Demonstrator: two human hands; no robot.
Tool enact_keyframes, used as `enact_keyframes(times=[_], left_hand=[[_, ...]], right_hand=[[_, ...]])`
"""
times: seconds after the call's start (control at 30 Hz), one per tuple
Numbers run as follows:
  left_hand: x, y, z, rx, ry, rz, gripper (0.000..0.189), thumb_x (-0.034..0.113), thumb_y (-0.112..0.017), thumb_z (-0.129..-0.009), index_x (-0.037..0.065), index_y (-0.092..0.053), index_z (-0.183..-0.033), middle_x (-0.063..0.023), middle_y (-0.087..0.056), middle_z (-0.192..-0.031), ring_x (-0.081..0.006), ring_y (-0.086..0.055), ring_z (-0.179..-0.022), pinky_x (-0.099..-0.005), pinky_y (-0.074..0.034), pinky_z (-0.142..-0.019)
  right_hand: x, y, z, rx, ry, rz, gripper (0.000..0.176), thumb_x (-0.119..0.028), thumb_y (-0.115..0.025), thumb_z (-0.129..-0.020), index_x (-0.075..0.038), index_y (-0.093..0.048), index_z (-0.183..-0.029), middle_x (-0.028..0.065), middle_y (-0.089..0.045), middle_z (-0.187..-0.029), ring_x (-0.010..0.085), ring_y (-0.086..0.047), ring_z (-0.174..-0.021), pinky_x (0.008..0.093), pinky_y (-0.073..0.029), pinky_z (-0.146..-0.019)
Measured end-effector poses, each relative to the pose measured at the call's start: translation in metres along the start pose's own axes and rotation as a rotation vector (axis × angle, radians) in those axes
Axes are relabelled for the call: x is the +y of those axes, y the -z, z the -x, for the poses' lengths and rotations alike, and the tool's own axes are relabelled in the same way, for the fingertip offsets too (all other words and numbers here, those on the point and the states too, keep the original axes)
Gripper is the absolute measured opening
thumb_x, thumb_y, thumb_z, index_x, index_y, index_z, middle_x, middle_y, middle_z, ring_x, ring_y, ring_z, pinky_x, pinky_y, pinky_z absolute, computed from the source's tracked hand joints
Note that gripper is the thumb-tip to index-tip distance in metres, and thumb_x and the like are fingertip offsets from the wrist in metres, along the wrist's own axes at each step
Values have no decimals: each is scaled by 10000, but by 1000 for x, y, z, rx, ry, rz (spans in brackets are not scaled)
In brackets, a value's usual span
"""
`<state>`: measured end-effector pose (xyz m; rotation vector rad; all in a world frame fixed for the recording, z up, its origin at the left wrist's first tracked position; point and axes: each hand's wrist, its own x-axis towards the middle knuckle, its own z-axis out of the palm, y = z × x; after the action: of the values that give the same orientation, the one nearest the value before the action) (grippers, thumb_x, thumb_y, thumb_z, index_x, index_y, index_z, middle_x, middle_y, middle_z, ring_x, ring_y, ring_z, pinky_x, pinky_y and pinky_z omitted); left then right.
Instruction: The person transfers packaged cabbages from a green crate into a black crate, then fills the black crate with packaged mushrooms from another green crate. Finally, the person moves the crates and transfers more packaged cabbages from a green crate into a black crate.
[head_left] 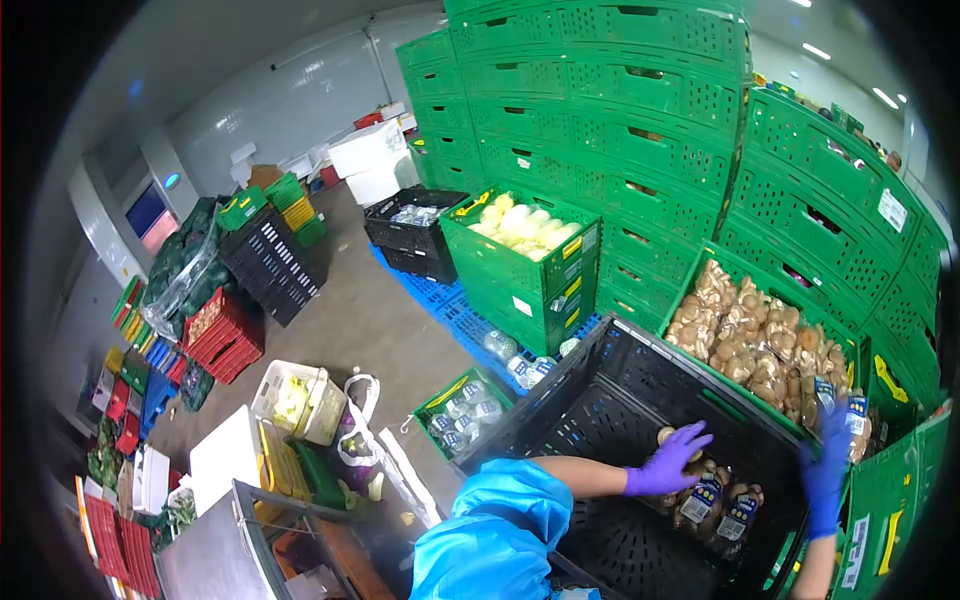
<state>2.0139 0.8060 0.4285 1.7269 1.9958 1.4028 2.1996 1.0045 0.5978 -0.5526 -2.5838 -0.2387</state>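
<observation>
Inside the large black crate (pixel 625 395), my left hand (pixel 668 465), in a purple glove, closes around a bag of mushrooms, mostly hidden under the fingers. Beside it in the crate lie labelled clear bags of mushrooms (pixel 735 520). My right hand (pixel 825 475), also gloved, is over the right side of the black crate. Its fingers stretch up to labelled mushroom bags (pixel 857 415) at the near end of a green crate (pixel 690 285); the thumb stands apart. That crate holds rows of bagged brown mushrooms (pixel 765 350).
Tall stacks of green crates (pixel 640 100) rise behind. A green crate of pale vegetables (pixel 525 228) stands on a blue pallet (pixel 420 290). A small green crate with wrapped packs (pixel 465 410) is left of the black crate. Further left are a white tub (pixel 335 410) and red crates (pixel 222 340).
</observation>
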Motion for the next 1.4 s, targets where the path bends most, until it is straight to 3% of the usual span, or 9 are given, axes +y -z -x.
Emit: enact_keyframes(times=[0.1,0.2,0.37,0.7,0.87,1.0,1.1,1.17,1.4], left_hand=[[29,-16,-21,-4,-207,156,693,132,-683,-664,91,-387,-1288,-189,-249,-1395,-358,-260,-1282,-422,-258,-1040],[59,-20,-38,-7,-233,223,561,146,-655,-704,100,-467,-1231,-164,-328,-1365,-337,-297,-1274,-413,-270,-1033],[71,-39,-50,11,-181,216,519,97,-689,-671,103,-522,-1163,-148,-386,-1326,-320,-364,-1215,-399,-307,-1005],[97,-76,-77,6,-155,303,423,89,-669,-706,103,-561,-1115,-129,-433,-1295,-295,-408,-1182,-372,-325,-992],[74,-85,-92,68,-144,535,402,112,-650,-741,57,-549,-1127,-139,-480,-1212,-284,-454,-1142,-373,-345,-988],[31,-135,-114,-63,137,989,596,159,-691,-759,46,-408,-1271,-95,-479,-1203,-191,-443,-1126,-333,-363,-961],[33,-122,-124,-85,332,1171,655,258,-660,-798,84,-335,-1339,-93,-464,-1222,-231,-424,-1148,-331,-355,-963],[54,-77,-119,-98,401,1316,647,303,-624,-820,96,-318,-1351,-97,-452,-1236,-244,-420,-1154,-333,-364,-953],[31,-27,-127,-66,298,1845,472,311,-616,-816,52,-482,-1187,-86,-583,-1054,-191,-571,-956,-311,-459,-823]], right_hand=[[68,-1,0,24,-536,287,727,-248,-678,-667,-72,-395,-1313,159,-339,-1381,347,-251,-1302,450,-183,-1068],[148,-34,53,-423,-524,-3,828,-410,-727,-630,-154,-375,-1334,152,-364,-1367,369,-281,-1279,527,-145,-1058],[118,-42,57,-79,-613,129,806,-340,-741,-599,-160,-385,-1300,126,-447,-1243,316,-412,-1160,566,-223,-1000],[79,-77,-14,-63,-280,44,963,-288,-772,-483,-188,-338,-1337,236,-351,-1291,392,-332,-1218,475,-318,-977],[105,-90,-40,-99,32,-361,664,-115,-713,-553,-27,-513,-1180,194,-536,-1170,340,-494,-1107,391,-381,-968],[104,-73,-41,-89,-263,-332,611,-39,-614,-631,-24,-476,-1226,161,-546,-1178,278,-503,-1124,346,-393,-949],[143,-110,-44,289,-408,-642,557,-56,-548,-737,-15,-418,-1277,149,-518,-1216,229,-493,-1116,324,-378,-941],[111,-94,-48,438,-242,-693,569,-38,-549,-739,5,-397,-1285,164,-472,-1264,252,-450,-1160,346,-339,-980],[-72,16,-27,-217,354,-387,834,-104,-739,-577,-48,-349,-1312,182,-332,-1369,373,-299,-1270,455,-247,-1032]])
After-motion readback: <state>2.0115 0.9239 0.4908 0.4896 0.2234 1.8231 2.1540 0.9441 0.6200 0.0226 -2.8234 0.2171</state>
